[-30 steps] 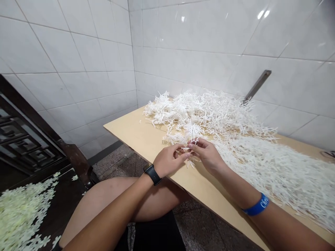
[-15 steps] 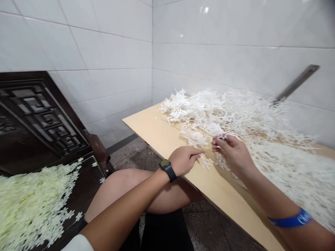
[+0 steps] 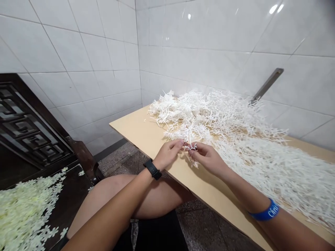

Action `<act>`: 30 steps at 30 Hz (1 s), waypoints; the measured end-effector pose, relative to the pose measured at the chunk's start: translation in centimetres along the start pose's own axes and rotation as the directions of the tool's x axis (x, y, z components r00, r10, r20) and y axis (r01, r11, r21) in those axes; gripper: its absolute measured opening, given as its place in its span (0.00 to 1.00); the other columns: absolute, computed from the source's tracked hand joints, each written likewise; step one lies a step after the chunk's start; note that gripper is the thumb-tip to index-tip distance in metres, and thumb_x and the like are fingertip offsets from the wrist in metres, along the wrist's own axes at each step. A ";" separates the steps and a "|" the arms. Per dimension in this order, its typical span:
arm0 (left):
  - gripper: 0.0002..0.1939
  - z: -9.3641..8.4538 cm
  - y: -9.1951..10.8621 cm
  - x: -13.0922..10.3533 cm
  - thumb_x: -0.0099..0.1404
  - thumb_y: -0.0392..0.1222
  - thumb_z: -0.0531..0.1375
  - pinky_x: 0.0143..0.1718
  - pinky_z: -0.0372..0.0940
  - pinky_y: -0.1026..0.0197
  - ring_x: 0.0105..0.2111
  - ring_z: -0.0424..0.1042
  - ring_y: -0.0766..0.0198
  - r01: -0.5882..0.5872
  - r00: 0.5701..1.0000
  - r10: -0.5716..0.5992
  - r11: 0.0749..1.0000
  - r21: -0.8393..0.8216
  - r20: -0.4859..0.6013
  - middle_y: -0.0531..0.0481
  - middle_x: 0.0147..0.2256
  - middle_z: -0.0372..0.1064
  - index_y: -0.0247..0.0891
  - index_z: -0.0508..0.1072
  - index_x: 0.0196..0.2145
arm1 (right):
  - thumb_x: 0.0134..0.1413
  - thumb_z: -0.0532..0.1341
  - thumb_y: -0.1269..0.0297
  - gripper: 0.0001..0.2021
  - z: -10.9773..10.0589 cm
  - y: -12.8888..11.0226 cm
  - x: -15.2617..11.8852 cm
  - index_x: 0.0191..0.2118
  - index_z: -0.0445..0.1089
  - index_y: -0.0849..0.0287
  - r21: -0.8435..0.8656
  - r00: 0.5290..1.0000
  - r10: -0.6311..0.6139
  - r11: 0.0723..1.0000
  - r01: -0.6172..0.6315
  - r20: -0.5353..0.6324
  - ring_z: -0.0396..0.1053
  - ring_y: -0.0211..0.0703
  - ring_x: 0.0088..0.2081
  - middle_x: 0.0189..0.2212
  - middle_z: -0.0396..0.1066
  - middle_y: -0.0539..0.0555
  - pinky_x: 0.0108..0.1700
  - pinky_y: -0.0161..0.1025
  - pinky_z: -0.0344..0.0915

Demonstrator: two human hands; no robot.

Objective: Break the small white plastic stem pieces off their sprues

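Just above the light wooden board, my left hand [image 3: 167, 154] and my right hand [image 3: 206, 157] have come together. Between their fingertips is a small white branched plastic stem [image 3: 192, 147]. My right thumb and fingers pinch it from the right. The left thumb and forefinger close at its left end, though exactly what they grip is partly hidden. Right behind the fingers lies a small heap of white flower-like pieces [image 3: 172, 134]. A larger tangled pile of white branched stems [image 3: 209, 108] spreads along the wall behind it.
A layer of thin white pieces [image 3: 285, 170] covers the right side of the wooden board [image 3: 131, 123]. At left, a dark carved chair [image 3: 75, 190] bears a mound of pale yellow-green flowers [image 3: 23, 209]. A grey metal bar [image 3: 267, 86] leans against the tiled wall.
My right hand has moved left and down to meet the left hand, whose fingers have closed beside the stem. The view has turned slightly to the right.
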State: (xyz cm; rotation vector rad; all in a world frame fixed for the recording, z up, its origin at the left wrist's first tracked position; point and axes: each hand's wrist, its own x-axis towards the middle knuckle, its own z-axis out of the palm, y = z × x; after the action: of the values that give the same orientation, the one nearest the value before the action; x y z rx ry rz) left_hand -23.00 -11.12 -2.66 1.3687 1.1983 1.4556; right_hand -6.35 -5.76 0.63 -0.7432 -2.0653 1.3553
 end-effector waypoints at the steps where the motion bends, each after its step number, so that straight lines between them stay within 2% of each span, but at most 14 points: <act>1: 0.22 -0.1 0.0 0.1 0.65 0.56 0.55 0.38 0.64 0.61 0.35 0.71 0.62 0.016 1.000 -0.016 0.999 -0.037 -0.014 0.44 0.35 0.74 0.32 0.75 0.36 | 0.53 0.60 0.61 0.07 0.2 -0.1 -0.1 0.33 0.72 0.58 -0.033 1.000 -0.011 0.999 0.012 0.024 0.62 0.39 0.29 0.27 0.68 0.50 0.31 0.36 0.58; 4: 0.17 -0.2 -0.2 0.1 0.60 0.53 0.61 0.36 0.63 0.62 0.32 0.68 0.65 0.034 0.996 -0.041 0.995 -0.090 -0.079 0.47 0.32 0.72 0.33 0.74 0.32 | 0.54 0.60 0.61 0.08 0.5 -0.3 -0.3 0.29 0.71 0.57 -0.127 0.997 -0.026 0.991 0.034 0.067 0.61 0.39 0.28 0.25 0.67 0.50 0.30 0.36 0.57; 7: 0.17 -0.3 -0.4 0.0 0.57 0.53 0.64 0.34 0.62 0.63 0.29 0.66 0.67 0.028 0.992 -0.041 0.993 -0.111 -0.116 0.51 0.28 0.70 0.34 0.72 0.29 | 0.55 0.60 0.54 0.14 0.5 -0.3 -0.3 0.25 0.69 0.58 -0.130 0.998 0.007 0.992 0.002 0.070 0.61 0.38 0.26 0.22 0.66 0.49 0.28 0.36 0.57; 9: 0.18 -0.3 -0.3 -0.1 0.56 0.54 0.64 0.33 0.62 0.63 0.28 0.65 0.67 0.027 0.995 -0.037 0.994 -0.109 -0.092 0.52 0.26 0.68 0.34 0.70 0.27 | 0.54 0.60 0.48 0.19 0.4 -0.1 -0.1 0.24 0.69 0.59 -0.051 0.997 0.079 0.996 -0.079 0.010 0.61 0.38 0.24 0.21 0.65 0.50 0.27 0.36 0.58; 11: 0.20 -0.4 -0.1 -0.1 0.55 0.56 0.64 0.33 0.61 0.63 0.27 0.65 0.67 0.026 0.998 -0.031 0.994 -0.105 -0.047 0.52 0.25 0.67 0.34 0.70 0.26 | 0.51 0.60 0.42 0.22 0.3 0.1 0.2 0.25 0.70 0.59 0.111 0.981 0.187 0.977 -0.181 -0.049 0.63 0.39 0.24 0.22 0.67 0.52 0.28 0.38 0.61; 14: 0.21 -0.4 0.3 -0.1 0.53 0.57 0.65 0.32 0.61 0.62 0.27 0.65 0.67 0.028 0.999 -0.025 0.995 -0.092 0.033 0.53 0.24 0.67 0.34 0.70 0.26 | 0.47 0.63 0.41 0.23 0.5 0.3 0.4 0.29 0.71 0.59 0.344 0.964 0.266 0.907 -0.244 -0.017 0.65 0.40 0.26 0.26 0.69 0.52 0.29 0.38 0.62; 16: 0.21 -0.3 0.5 -0.1 0.53 0.57 0.64 0.31 0.60 0.63 0.26 0.64 0.67 0.028 0.998 -0.024 0.998 -0.060 0.057 0.53 0.23 0.66 0.34 0.69 0.24 | 0.44 0.66 0.43 0.21 0.7 0.2 0.5 0.27 0.70 0.60 0.365 0.972 0.229 0.909 -0.199 -0.041 0.63 0.38 0.24 0.22 0.68 0.50 0.28 0.37 0.60; 18: 0.20 -0.1 0.6 -0.1 0.55 0.56 0.63 0.30 0.60 0.63 0.25 0.64 0.68 0.026 0.999 -0.026 0.999 -0.018 0.048 0.53 0.22 0.66 0.34 0.68 0.23 | 0.42 0.68 0.46 0.20 0.8 0.1 0.6 0.23 0.68 0.60 0.321 0.974 0.183 0.938 -0.132 -0.134 0.59 0.35 0.22 0.19 0.65 0.48 0.27 0.36 0.57; 21: 0.19 -0.1 0.7 -0.2 0.58 0.54 0.61 0.28 0.59 0.64 0.24 0.63 0.68 0.013 0.999 -0.014 0.999 0.034 0.036 0.53 0.22 0.66 0.35 0.67 0.23 | 0.40 0.69 0.46 0.21 0.2 0.1 0.9 0.22 0.67 0.59 0.318 0.960 0.171 0.943 -0.094 -0.223 0.60 0.35 0.23 0.20 0.66 0.49 0.27 0.36 0.58; 24: 0.18 -0.3 0.4 -0.4 0.59 0.54 0.60 0.27 0.59 0.65 0.23 0.63 0.69 -0.008 0.999 0.007 0.999 0.054 0.032 0.53 0.21 0.65 0.35 0.67 0.24 | 0.36 0.70 0.44 0.22 -1.7 0.2 1.4 0.22 0.66 0.58 0.361 0.907 0.203 0.931 -0.061 -0.370 0.61 0.36 0.22 0.20 0.65 0.48 0.25 0.36 0.58; 27: 0.17 -0.6 0.2 -0.5 0.60 0.53 0.60 0.28 0.60 0.65 0.24 0.64 0.68 0.007 1.000 -0.007 0.999 0.043 -0.002 0.52 0.21 0.66 0.35 0.69 0.25 | 0.36 0.71 0.45 0.22 -4.1 0.2 1.6 0.24 0.66 0.57 0.337 0.837 0.168 0.941 0.021 -0.521 0.62 0.36 0.22 0.19 0.64 0.47 0.23 0.34 0.56; 28: 0.17 -0.6 0.1 -0.5 0.60 0.52 0.60 0.28 0.60 0.65 0.24 0.65 0.68 0.019 1.000 -0.019 0.999 0.037 -0.001 0.52 0.22 0.67 0.34 0.70 0.25 | 0.37 0.71 0.45 0.21 -4.6 0.1 1.7 0.24 0.67 0.57 0.323 0.842 0.149 0.946 0.031 -0.518 0.63 0.36 0.22 0.20 0.65 0.48 0.23 0.35 0.57; 30: 0.14 -0.4 0.0 -0.3 0.59 0.49 0.62 0.31 0.62 0.64 0.27 0.67 0.67 0.031 0.999 -0.032 0.999 0.042 0.020 0.50 0.25 0.70 0.34 0.72 0.28 | 0.41 0.70 0.47 0.19 -4.7 0.0 1.7 0.25 0.68 0.58 0.307 0.888 0.119 0.951 0.026 -0.444 0.64 0.36 0.23 0.23 0.68 0.50 0.24 0.35 0.58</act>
State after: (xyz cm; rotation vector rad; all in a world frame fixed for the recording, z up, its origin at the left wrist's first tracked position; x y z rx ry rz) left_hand -23.38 -11.49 -2.71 1.3837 1.2383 1.3981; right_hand -4.21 -1.68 2.41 -0.8795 -1.4363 1.3299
